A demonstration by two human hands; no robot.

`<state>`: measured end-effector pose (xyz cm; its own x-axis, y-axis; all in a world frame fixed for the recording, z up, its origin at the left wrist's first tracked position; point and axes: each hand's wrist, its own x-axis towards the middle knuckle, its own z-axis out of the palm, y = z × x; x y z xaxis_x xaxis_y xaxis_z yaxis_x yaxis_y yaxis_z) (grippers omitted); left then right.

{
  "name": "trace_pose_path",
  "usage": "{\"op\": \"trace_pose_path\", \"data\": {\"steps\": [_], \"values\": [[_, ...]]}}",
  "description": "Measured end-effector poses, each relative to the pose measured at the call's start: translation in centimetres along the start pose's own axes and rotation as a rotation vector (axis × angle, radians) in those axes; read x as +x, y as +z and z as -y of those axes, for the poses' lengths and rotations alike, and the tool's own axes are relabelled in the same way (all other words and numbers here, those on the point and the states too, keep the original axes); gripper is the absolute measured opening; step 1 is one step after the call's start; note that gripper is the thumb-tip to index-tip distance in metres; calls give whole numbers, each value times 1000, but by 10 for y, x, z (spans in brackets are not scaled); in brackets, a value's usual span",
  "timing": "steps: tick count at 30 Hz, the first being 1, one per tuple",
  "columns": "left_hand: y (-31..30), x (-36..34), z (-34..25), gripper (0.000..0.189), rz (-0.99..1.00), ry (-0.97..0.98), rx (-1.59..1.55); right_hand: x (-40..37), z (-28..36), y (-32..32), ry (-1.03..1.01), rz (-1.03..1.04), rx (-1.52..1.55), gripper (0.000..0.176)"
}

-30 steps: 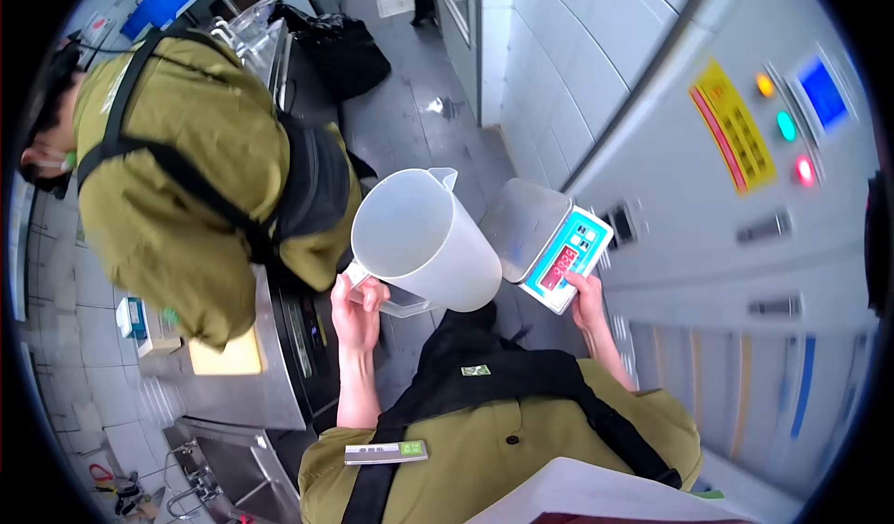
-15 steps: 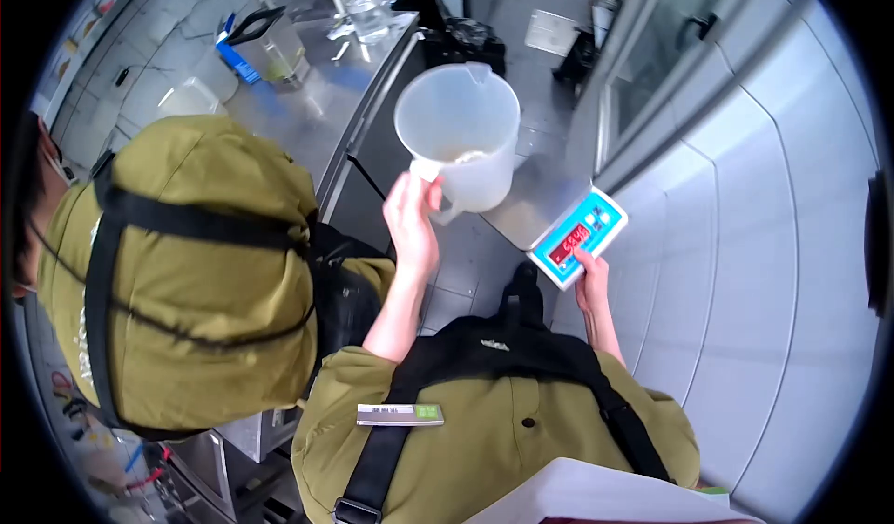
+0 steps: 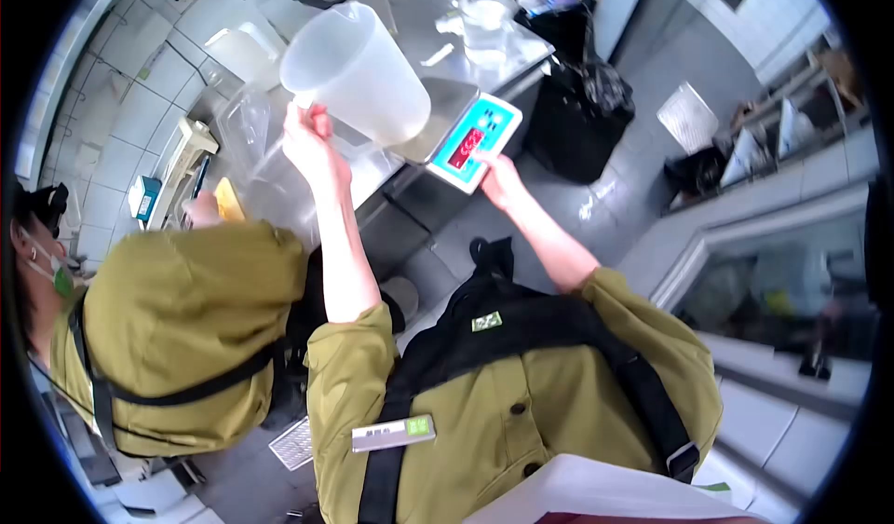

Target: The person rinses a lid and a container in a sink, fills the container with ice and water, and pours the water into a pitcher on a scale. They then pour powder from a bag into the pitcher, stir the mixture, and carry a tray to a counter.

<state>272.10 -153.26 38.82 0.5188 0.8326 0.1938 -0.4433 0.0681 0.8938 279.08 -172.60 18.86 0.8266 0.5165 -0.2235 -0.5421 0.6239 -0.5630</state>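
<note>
A large translucent plastic measuring jug (image 3: 363,81) is tilted to the left in the upper middle of the head view. My left hand (image 3: 315,140) is closed on its handle side. Beneath the jug's base shows the metal plate of a digital scale (image 3: 482,131), with a blue panel and lit red digits. My right hand (image 3: 501,179) grips the scale's front edge, thumb at the panel. Both things are close over the steel counter (image 3: 377,172).
At left stands a co-worker (image 3: 186,328) in an olive shirt, one hand near a yellow item (image 3: 228,200) on the counter. A clear pitcher of water (image 3: 486,35) stands toward the back. Black rubbish bags (image 3: 579,114) sit beside the counter's end; shelving (image 3: 773,147) lines the right.
My view has turned, and the jug and scale are now over the counter instead of the aisle floor. The jug leans more to the left. Both hands keep their hold.
</note>
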Motion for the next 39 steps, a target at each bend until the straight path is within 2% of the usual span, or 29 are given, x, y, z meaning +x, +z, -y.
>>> {"op": "trace_pose_path", "data": {"steps": [1, 2, 5, 6, 9, 10, 11, 13, 14, 16, 17, 18, 19, 20, 21, 22, 23, 25, 26, 27, 30, 33, 36, 37, 39], "values": [[14, 20, 11, 31, -34, 36, 6, 28, 2, 2, 22, 21, 20, 31], [10, 39, 31, 31, 43, 19, 41, 47, 1, -1, 91, 47, 46, 32], [25, 63, 45, 33, 0, 13, 94, 83, -4, 1, 188, 104, 115, 33], [27, 67, 47, 33, -6, -1, 123, 92, -5, -1, 168, 153, 42, 35], [45, 84, 61, 32, -16, -41, 169, 117, 8, -9, 477, 228, -226, 39], [50, 88, 74, 30, -24, -36, 148, 132, 14, -11, 620, 239, -566, 50], [56, 88, 78, 30, -36, -29, 175, 141, 6, -18, 588, 257, -599, 54], [63, 85, 82, 31, -56, -5, 223, 150, 8, -16, 657, 278, -689, 57], [57, 85, 86, 32, -13, -2, 297, 156, 14, -17, 710, 322, -845, 58], [53, 80, 90, 32, -77, 115, 482, 164, 30, -20, 810, 408, -1152, 60], [52, 77, 93, 33, -101, 171, 577, 167, 39, -25, 678, 537, -1479, 52], [46, 75, 105, 35, -190, 297, 564, 162, 56, -22, 427, 565, -1611, 45], [46, 66, 104, 34, -305, 278, 502, 155, 74, -18, 164, 590, -1724, 38], [46, 53, 97, 34, -419, 262, 440, 150, 87, -16, 2, 573, -1779, 35], [45, 41, 91, 34, -531, 249, 374, 149, 95, -15, -168, 554, -1826, 35], [35, 30, 95, 33, -599, 293, 478, 152, 99, -17, -251, 611, -1824, 47], [24, 16, 102, 32, -663, 336, 584, 156, 99, -20, -253, 634, -1878, 51], [15, -9, 105, 29, -722, 209, 575, 164, 96, -25, -260, 669, -1983, 60], [10, -20, 111, 26, -723, 243, 567, 167, 96, -28, -239, 680, -1993, 65], [5, -29, 113, 23, -672, 285, 577, 168, 96, -29, -240, 681, -2018, 65], [-5, -45, 118, 19, -697, 228, 558, 169, 97, -25, -262, 705, -2092, 64], [4, -42, 119, 16, -702, 193, 546, 167, 102, -11, -200, 773, -2347, 62], [19, -38, 126, 15, -477, 250, 459, 164, 112, -9, -262, 751, -2237, 61], [27, -36, 129, 15, -392, 279, 424, 159, 129, -2, -166, 733, -2173, 62], [49, -35, 129, 13, -144, 301, 362, 142, 195, 14, 397, 718, -1693, 61]]}}
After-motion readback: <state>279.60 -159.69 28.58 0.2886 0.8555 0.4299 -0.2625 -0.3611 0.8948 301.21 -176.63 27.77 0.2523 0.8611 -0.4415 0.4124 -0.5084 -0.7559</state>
